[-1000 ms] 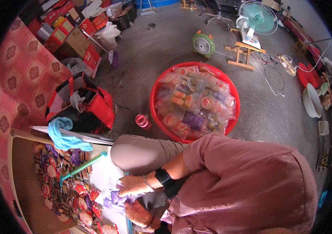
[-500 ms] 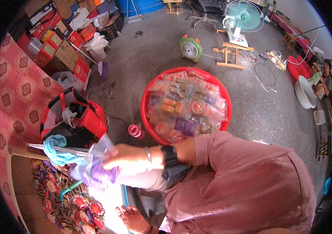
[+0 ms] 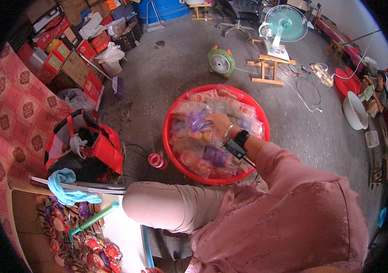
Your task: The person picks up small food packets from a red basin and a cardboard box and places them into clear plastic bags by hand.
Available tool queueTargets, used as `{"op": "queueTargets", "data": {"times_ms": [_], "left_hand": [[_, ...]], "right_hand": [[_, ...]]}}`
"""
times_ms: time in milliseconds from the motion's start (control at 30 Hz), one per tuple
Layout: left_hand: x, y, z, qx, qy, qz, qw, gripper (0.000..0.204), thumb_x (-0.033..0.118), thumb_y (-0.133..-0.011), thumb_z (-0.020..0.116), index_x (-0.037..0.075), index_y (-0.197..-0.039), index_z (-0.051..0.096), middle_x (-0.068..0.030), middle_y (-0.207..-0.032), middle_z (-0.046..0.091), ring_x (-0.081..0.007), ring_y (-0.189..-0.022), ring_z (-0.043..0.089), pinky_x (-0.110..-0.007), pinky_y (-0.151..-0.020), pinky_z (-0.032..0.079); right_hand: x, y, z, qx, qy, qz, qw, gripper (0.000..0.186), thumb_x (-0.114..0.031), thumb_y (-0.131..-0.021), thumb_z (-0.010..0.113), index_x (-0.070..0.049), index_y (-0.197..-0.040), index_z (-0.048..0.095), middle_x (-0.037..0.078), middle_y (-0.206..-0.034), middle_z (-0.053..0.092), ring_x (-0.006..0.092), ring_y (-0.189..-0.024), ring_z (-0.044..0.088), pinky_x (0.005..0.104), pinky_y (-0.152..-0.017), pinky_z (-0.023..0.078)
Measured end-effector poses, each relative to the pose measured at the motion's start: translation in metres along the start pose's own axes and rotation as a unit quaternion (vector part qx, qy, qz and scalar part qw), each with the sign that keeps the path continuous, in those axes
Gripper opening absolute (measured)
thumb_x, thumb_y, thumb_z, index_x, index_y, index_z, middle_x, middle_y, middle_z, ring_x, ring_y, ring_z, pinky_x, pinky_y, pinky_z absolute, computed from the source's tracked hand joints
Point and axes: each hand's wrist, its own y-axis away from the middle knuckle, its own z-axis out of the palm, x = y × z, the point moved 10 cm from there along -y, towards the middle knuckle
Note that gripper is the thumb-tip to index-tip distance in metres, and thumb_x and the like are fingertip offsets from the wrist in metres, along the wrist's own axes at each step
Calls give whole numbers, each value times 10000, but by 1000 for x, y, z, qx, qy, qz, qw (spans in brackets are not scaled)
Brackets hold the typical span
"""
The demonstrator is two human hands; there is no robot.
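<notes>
My right hand, with a black band and device at the wrist, grips a clear bag with a purple item on the piled bags in a red tub. My left hand is mostly cut off at the lower edge, fingers apart, beside a white board. At lower left a cardboard box holds several red and purple packets; a green-handled tool lies over them, near a blue cloth.
A red-black bag, pink cup and green fan surround the tub. A standing fan, cords and white basin are rightward. Stacked boxes and pink checked cloth line the left.
My right hand has carried the purple bag from the board up and rightward onto the tub's pile. My left hand let go and has dropped toward the lower edge.
</notes>
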Motion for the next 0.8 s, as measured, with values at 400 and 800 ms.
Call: {"op": "queueTargets", "data": {"times_ms": [400, 800], "left_hand": [[-16, 15, -32, 61, 18, -40, 997, 220, 216, -958, 519, 30, -1033, 608, -100, -1044, 645, -245, -1029, 580, -369, -933, 452], [-24, 24, -45, 83, 20, -57, 995, 217, 208, -957, 514, 29, -1020, 620, -101, -1035, 654, -246, -1030, 583, -373, -943, 440]], "right_hand": [[179, -27, 46, -102, 19, 219, 970, 542, -458, -727, 722, -93, -1116, 623, 129, -1073, 669, 314, -1003, 643, 408, -852, 513], [234, 66, 117, 116, -484, 579, 645, 241, -97, -815, 674, 19, -1004, 578, 141, -799, 633, 296, -622, 654, 393, -466, 533]]}}
